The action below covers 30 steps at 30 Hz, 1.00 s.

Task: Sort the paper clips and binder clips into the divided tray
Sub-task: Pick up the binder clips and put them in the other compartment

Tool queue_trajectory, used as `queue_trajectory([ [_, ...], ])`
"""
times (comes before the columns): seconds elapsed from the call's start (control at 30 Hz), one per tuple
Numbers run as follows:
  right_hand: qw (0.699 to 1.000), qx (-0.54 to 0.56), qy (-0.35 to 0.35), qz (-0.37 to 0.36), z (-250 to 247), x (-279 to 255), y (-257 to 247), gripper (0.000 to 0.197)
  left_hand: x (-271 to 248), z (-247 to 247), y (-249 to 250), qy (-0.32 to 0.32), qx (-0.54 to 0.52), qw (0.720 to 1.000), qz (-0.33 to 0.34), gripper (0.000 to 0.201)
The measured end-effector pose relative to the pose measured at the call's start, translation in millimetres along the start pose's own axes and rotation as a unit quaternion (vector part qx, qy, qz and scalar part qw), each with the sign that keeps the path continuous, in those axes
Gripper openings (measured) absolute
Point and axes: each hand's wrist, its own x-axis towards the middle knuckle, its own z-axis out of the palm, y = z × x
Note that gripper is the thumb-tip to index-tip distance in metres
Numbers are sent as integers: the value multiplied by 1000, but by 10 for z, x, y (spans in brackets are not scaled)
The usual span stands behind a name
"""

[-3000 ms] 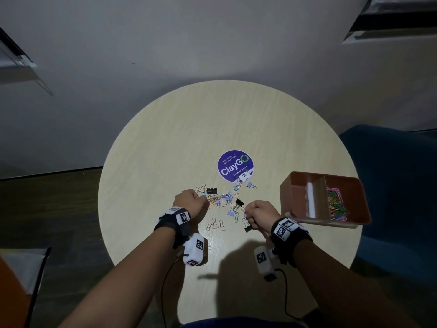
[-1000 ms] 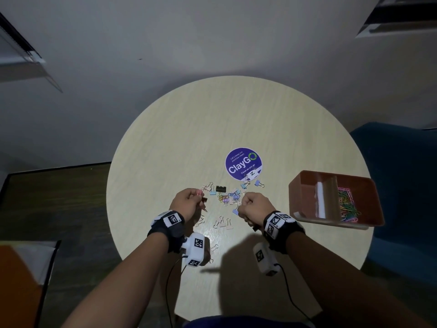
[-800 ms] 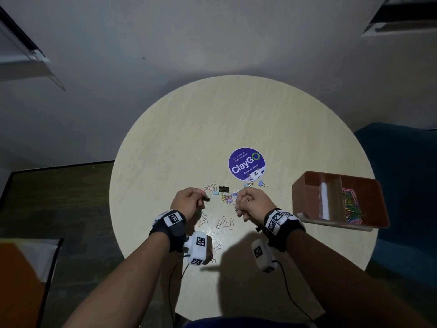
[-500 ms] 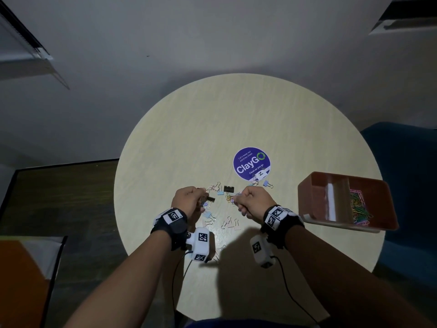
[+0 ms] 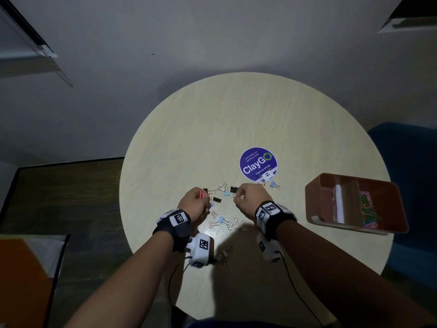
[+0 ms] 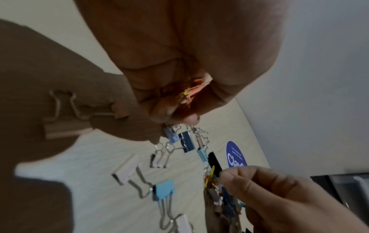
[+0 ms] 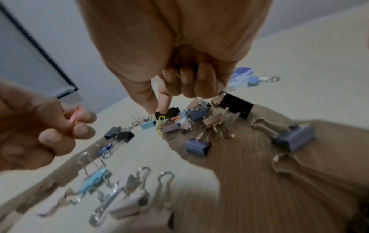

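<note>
A loose pile of binder clips point(image 5: 222, 209) and coloured paper clips lies mid-table. My left hand point(image 5: 195, 203) hovers at the pile's left edge and pinches a bundle of pink and orange paper clips point(image 7: 73, 117), also seen inside its fist point(image 6: 192, 93). My right hand point(image 5: 248, 197) is over the pile's right side, fingers curled round something yellow point(image 7: 177, 74). Its thumb and index finger point down at a yellow paper clip point(image 7: 160, 124) beside a black binder clip point(image 5: 234, 189). The brown divided tray point(image 5: 312, 204) stands at the table's right edge, with paper clips point(image 5: 366, 209) in its right compartment.
A round purple sticker point(image 5: 258, 164) lies beyond the pile, with a blue binder clip point(image 5: 273, 184) beside it. More binder clips point(image 5: 223, 254) sit near the front edge by the left wrist camera. A blue chair point(image 5: 411, 157) is to the right of the table.
My right hand has moved from the near side of the pile forward to its far right part. The left hand stays at the left edge, still holding its paper clips.
</note>
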Motion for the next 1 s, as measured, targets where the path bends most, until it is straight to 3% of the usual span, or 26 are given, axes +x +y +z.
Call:
queue_trajectory([
  [0.2,993,-118,-20,0,111,-17,-81,18,31,-184,-62,0,8,1000,7,16],
  [0.5,998,-55,-15,34,35,-87,17,12,77,-274,-140,12,-16,1000,17,10],
  [0.57,996,-77,-23,27,48,-108,14,17,73,-253,-158,7,-9,1000,21,9],
  [0.67,993,-115,-24,11,85,-137,-49,8,50,-242,-191,1,-6,1000,21,10],
  [0.77,992,-128,-18,7,132,-183,-98,17,48,-295,-223,5,4,1000,23,10],
  [0.87,997,-80,-6,19,121,-217,-100,16,35,-390,-231,20,29,999,40,14],
  [1.0,995,101,7,22,52,-268,-38,15,15,-468,-262,50,-3,998,44,37],
])
